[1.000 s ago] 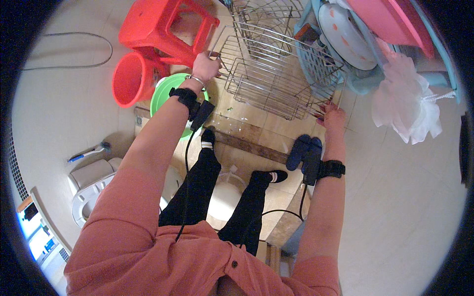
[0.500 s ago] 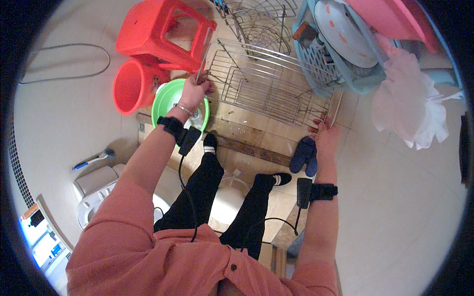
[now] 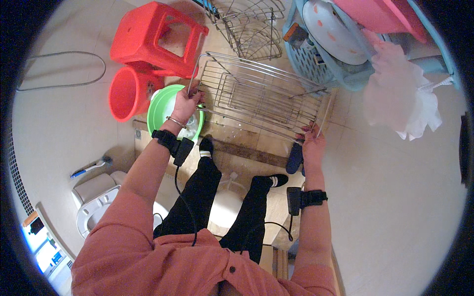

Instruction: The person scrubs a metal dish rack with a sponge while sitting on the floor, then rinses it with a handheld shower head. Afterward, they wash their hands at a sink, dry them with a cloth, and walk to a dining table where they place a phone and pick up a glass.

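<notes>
A metal wire rack point(image 3: 261, 93) is held up in front of me by its two ends. My left hand point(image 3: 186, 104) is closed around the rack's left end, above a green basin point(image 3: 152, 116) that holds whitish, wet-looking contents. At the other end, the fingers of my right hand point(image 3: 313, 143) curl around the near right corner of the rack. Dark slippers point(image 3: 295, 159) lie on the floor under that hand, partly covered by it. Each wrist wears a black strap with a small box and cable.
A red stool point(image 3: 133, 37) and a red bucket point(image 3: 129, 93) stand at the left. Farther off is another wire rack point(image 3: 252, 32). A light-blue basket point(image 3: 308, 64) with basins and a white plastic bag point(image 3: 400, 93) are at the right. A brush point(image 3: 91, 167) and toilet point(image 3: 94, 209) sit lower left.
Both hands have brought the wire rack slightly nearer to me, opening a wider gap to the far rack. The view has shifted a little; the grip at both ends stays the same.
</notes>
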Demonstrator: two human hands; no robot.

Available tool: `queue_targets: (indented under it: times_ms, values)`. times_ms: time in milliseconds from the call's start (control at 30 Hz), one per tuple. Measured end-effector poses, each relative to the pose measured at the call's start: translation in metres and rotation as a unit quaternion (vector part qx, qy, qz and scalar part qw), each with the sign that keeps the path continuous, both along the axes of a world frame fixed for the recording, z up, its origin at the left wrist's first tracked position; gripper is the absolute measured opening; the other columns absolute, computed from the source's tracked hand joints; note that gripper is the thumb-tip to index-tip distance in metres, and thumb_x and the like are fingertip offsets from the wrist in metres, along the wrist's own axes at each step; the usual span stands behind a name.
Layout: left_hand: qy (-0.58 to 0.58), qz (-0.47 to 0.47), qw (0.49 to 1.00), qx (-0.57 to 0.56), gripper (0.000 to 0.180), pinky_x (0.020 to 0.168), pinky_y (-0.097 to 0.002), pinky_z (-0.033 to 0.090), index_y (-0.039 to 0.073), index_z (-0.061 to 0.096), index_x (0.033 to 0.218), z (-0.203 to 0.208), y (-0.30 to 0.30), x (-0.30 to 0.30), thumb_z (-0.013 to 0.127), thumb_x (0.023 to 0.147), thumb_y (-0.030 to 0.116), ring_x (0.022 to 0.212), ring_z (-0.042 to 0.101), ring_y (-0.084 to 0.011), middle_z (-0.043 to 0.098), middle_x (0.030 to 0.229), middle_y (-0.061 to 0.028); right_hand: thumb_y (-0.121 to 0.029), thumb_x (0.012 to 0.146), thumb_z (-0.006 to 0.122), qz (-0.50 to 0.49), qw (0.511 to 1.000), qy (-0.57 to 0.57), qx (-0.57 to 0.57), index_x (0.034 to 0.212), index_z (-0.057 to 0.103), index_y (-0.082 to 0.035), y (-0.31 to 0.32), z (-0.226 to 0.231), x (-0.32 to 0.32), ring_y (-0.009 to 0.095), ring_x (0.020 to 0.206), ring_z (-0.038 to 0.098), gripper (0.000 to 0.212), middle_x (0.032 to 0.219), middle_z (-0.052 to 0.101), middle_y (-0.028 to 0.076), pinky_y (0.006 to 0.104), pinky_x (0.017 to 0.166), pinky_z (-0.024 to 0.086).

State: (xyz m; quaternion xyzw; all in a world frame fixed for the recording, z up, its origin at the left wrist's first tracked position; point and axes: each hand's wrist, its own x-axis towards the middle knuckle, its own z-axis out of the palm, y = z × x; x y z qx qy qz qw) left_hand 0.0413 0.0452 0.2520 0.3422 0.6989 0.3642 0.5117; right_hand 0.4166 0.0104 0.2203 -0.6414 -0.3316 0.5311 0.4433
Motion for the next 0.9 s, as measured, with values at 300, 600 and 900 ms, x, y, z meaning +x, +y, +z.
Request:
queue_targets:
  times_ms: [300,600,900]
  values:
    - [0.038,0.010,0.999,0.020,0.035,0.062,-0.0271,0.052,-0.004,0.049,0.119,-0.011,-0.007,-0.002,0.054,0.085,0.002,0.072,0.061,-0.0140,0.064,0.092,-0.0105,-0.006,0.089,0.046,0.025,0.998,0.001,-0.062,0.115,0.047,0.006,-0.008,0.006,0.002,0.021,0.077,0.060,0.029,0.099,0.057,0.013,0.0307,0.067,0.053]
    - [0.210,-0.001,0.970,0.122,0.050,0.091,-0.0325,0.041,-0.008,0.047,0.119,0.022,-0.002,-0.019,0.066,0.079,0.016,0.104,0.055,-0.0259,0.057,0.111,-0.0224,-0.028,0.088,0.059,-0.084,0.979,-0.179,0.056,0.122,0.047,0.004,-0.045,0.039,0.022,0.023,0.093,0.056,0.048,0.103,0.059,0.013,0.0307,0.087,0.043]
    - [0.128,-0.092,0.963,0.219,0.024,0.078,-0.0301,0.046,-0.002,0.061,0.103,0.128,-0.002,-0.018,0.061,0.081,0.009,0.084,0.061,-0.0186,0.065,0.090,-0.0116,-0.021,0.086,0.062,-0.291,0.944,-0.091,-0.126,0.081,0.057,-0.004,-0.279,0.167,0.044,0.010,0.050,0.049,0.019,0.063,0.053,0.001,0.0228,0.043,0.040]
